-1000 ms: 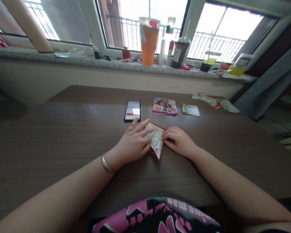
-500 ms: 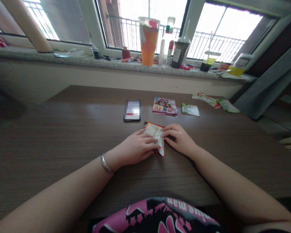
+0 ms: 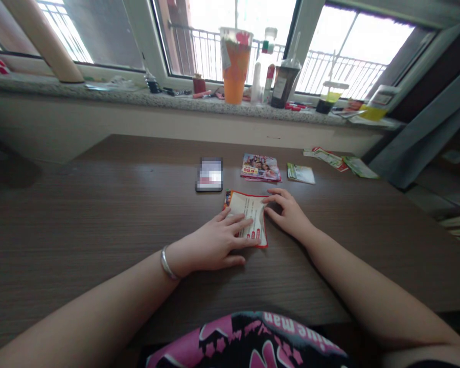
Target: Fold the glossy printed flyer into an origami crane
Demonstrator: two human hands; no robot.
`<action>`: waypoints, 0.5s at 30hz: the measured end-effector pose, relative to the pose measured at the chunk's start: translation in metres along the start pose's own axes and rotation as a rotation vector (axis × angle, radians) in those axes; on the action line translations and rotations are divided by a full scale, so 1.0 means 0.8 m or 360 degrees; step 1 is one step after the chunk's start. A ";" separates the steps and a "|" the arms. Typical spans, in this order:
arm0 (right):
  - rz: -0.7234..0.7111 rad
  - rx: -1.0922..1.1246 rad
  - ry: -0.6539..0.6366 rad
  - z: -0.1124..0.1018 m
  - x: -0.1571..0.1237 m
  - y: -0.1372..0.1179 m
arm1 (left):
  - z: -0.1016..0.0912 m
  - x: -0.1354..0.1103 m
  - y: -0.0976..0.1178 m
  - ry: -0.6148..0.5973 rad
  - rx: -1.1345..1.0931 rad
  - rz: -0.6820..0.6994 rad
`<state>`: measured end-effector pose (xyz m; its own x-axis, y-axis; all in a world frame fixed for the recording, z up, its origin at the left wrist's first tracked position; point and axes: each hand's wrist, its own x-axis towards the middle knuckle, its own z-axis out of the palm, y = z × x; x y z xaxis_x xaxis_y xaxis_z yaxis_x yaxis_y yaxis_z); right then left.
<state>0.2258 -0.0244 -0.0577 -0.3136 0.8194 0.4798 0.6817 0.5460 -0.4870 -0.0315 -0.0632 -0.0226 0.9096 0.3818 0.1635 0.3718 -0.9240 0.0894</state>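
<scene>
A small printed leaflet (image 3: 249, 204) with a red border and a cream face lies on the table in front of me. My left hand (image 3: 224, 237) rests flat across its lower left part, with fingers spread and palm down, and it covers some of the print. At the leaflet's right edge, the thumb and forefinger of my right hand (image 3: 287, 212) are close together on the paper, which bows inward there. The other right fingers are bent near the top right corner. A silver bangle (image 3: 168, 263) circles my left wrist.
Beyond the leaflet are a phone-like device (image 3: 209, 175) with a blurred screen, a stack of colourful leaflets (image 3: 260, 167) and a green-white card pack (image 3: 301, 173). More papers (image 3: 329, 158) lie at the back right. An orange drink cup (image 3: 235, 66) and several bottles line the windowsill (image 3: 115, 96).
The leaflet has gone from partly folded to spread wider and flatter. My right hand has shifted slightly right with its edge. My left fingers have fanned out over the page.
</scene>
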 end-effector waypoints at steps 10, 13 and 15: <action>0.0043 0.0135 -0.0082 0.003 0.008 -0.006 | 0.000 0.000 0.003 -0.0059 -0.0016 -0.0033; -0.0007 0.0110 -0.0033 0.002 0.008 -0.010 | 0.001 0.001 0.004 -0.0093 -0.0021 -0.0053; -0.0020 0.0084 0.0001 0.001 0.008 -0.012 | 0.003 0.001 0.003 -0.0119 -0.0022 -0.0063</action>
<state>0.2169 -0.0243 -0.0507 -0.3216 0.8122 0.4868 0.6417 0.5650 -0.5187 -0.0293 -0.0652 -0.0242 0.9059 0.4148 0.0856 0.4055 -0.9077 0.1077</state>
